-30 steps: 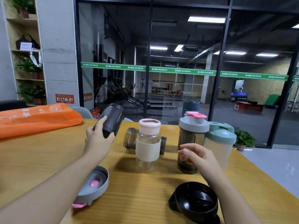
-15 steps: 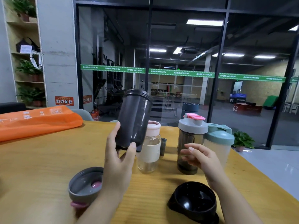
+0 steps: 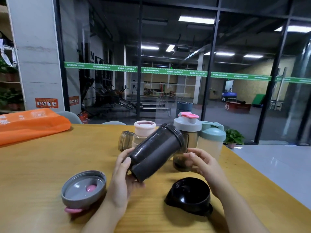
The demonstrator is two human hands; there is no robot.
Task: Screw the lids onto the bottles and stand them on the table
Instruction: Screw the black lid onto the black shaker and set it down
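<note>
My left hand [image 3: 122,175] grips the base of a black lidless bottle [image 3: 155,151], held in the air and tilted with its open mouth up and to the right. My right hand [image 3: 204,163] hovers just right of it, fingers loosely curled and holding nothing. A black lid [image 3: 189,195] lies upside down on the table below my right hand. A grey lid with a pink plug [image 3: 84,189] lies upside down at the left. Three capped bottles stand behind: pink-capped [image 3: 144,129], grey-and-pink-capped [image 3: 187,126], green-capped [image 3: 212,140]. A lidless smoky bottle [image 3: 125,140] lies on its side.
The wooden table [image 3: 50,165] ends at the right, above a grey floor. An orange bag [image 3: 32,123] lies at the far left. Chair backs [image 3: 70,116] and a glass wall stand behind the table. A potted plant [image 3: 234,137] sits on the floor.
My left hand has brought the black bottle down and toward me, tipping its mouth to the right. My right hand has moved closer to the bottle.
</note>
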